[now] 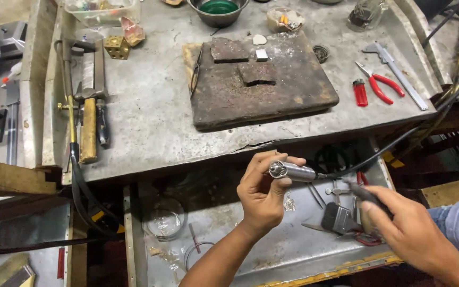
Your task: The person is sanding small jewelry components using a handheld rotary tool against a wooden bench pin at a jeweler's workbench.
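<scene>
My left hand [264, 194] grips a silver rotary handpiece [292, 171] with a small chuck at its left end. A black flexible shaft [399, 141] runs from it up to the right. My right hand [407, 228] reaches into an open metal drawer [229, 250] and holds a dark slim tool [365, 194] over a flat brush [338, 218]. Both hands hover above the drawer, below the workbench edge.
The metal bench top [150, 106] carries a charred soldering block [261, 79], red pliers [381, 85], a red lighter [360, 92], a caliper [397, 72], a hammer [88, 114], a brass dice block [117, 47] and a steel bowl [218, 10]. A glass jar [164, 218] lies in the drawer.
</scene>
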